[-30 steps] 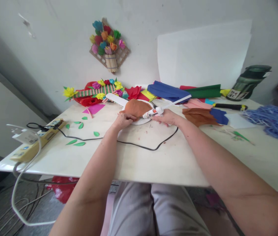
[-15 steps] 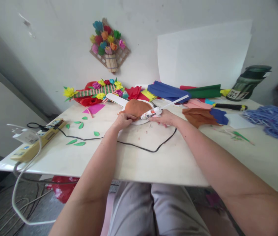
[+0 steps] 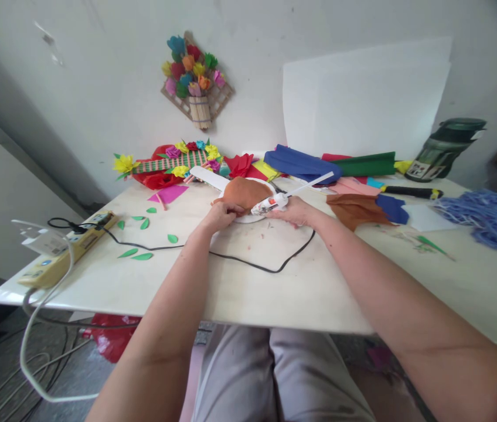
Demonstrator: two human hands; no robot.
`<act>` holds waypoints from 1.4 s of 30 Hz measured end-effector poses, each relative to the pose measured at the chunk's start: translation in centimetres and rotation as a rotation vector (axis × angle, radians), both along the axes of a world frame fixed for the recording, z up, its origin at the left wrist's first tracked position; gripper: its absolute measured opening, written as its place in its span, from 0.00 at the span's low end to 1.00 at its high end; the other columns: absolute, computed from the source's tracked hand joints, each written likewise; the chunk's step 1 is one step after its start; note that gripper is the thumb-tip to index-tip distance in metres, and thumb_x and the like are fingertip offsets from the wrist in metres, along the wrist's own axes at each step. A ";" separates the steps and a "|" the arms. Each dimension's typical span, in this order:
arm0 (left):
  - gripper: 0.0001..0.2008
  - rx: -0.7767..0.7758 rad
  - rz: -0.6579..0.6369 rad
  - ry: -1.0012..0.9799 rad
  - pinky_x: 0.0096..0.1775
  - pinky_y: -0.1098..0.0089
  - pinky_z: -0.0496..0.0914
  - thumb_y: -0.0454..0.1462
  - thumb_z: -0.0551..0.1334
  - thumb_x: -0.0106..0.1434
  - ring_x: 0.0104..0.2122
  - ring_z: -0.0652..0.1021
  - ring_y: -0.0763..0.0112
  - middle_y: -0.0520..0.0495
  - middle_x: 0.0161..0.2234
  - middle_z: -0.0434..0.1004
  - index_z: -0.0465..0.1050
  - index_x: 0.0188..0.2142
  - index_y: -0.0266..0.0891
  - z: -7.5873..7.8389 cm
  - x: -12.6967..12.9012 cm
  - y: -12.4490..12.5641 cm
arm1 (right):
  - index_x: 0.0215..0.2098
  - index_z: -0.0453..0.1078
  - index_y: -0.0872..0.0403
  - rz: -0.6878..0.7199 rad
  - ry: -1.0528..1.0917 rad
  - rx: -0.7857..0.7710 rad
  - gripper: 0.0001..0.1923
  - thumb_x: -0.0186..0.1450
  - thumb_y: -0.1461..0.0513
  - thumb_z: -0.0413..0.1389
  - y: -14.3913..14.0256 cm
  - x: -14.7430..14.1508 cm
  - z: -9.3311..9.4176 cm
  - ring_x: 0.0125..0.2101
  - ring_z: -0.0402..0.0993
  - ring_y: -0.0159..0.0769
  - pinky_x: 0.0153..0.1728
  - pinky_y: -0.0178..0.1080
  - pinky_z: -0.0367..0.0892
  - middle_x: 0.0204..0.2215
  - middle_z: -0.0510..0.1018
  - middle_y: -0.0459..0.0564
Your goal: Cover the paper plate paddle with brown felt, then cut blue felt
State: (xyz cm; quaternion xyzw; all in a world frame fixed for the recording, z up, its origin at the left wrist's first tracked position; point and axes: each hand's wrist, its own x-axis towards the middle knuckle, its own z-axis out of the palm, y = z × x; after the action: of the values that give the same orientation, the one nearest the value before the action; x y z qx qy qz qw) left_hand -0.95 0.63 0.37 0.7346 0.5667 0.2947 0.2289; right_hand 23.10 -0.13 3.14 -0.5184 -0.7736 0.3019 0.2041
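Pale and strewn with craft scraps, the worktop (image 3: pixel 275 287) stands against a white wall hung with a paper-flower piece (image 3: pixel 196 79). Left-hand fingers (image 3: pixel 227 210) are pinched together on the near edge of a brown paper piece (image 3: pixel 245 192) that lies over a white disc (image 3: pixel 248 218) at about 12 o'clock from the person. The right hand (image 3: pixel 295 211) is closed round a white glue gun (image 3: pixel 270 203), nozzle pointing toward 9 o'clock at that same edge. Judging by this, the brown piece is already laid on the disc and its edge is being fixed; more brown paper (image 3: pixel 354 208) at 1 o'clock lies unused. Both forearms reach straight forward, wrists low over the surface. The gun's black cord (image 3: pixel 270 266) loops toward a power strip (image 3: pixel 68 249) at 9 o'clock, past green paper leaves (image 3: pixel 136 255).
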 end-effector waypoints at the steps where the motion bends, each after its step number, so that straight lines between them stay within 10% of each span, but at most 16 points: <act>1: 0.20 -0.002 0.003 -0.003 0.42 0.71 0.71 0.26 0.55 0.49 0.35 0.78 0.69 0.49 0.32 0.80 0.78 0.39 0.35 0.0 0.0 0.0 | 0.38 0.73 0.56 0.001 -0.002 0.004 0.20 0.55 0.50 0.60 0.0 -0.1 0.0 0.11 0.60 0.25 0.12 0.31 0.61 0.18 0.71 0.44; 10: 0.19 0.008 -0.031 -0.012 0.42 0.72 0.71 0.27 0.55 0.49 0.34 0.78 0.69 0.48 0.33 0.81 0.79 0.38 0.35 0.3 -0.1 -0.2 | 0.39 0.74 0.54 -0.031 0.004 0.043 0.22 0.53 0.48 0.60 0.3 -0.5 -0.4 0.13 0.63 0.25 0.10 0.31 0.62 0.30 0.77 0.48; 21: 0.19 0.019 -0.022 0.022 0.35 0.73 0.70 0.29 0.56 0.49 0.27 0.75 0.72 0.50 0.34 0.80 0.80 0.38 0.38 0.1 -0.4 -0.2 | 0.27 0.68 0.56 0.017 0.125 -0.007 0.18 0.57 0.49 0.59 0.3 1.0 0.2 0.11 0.57 0.23 0.13 0.29 0.60 0.14 0.64 0.41; 42: 0.16 0.030 -0.044 -0.071 0.48 0.69 0.66 0.39 0.53 0.56 0.44 0.74 0.64 0.49 0.40 0.79 0.79 0.35 0.38 0.3 -0.6 0.0 | 0.35 0.72 0.56 -0.014 0.028 -0.018 0.19 0.54 0.50 0.61 -0.1 -0.4 0.1 0.11 0.59 0.25 0.10 0.29 0.58 0.13 0.65 0.41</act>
State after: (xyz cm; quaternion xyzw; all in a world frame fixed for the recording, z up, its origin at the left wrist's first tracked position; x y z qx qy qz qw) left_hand -1.50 0.59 0.62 0.7395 0.5373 0.3238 0.2440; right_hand 22.68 -0.22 3.23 -0.5211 -0.7644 0.3146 0.2124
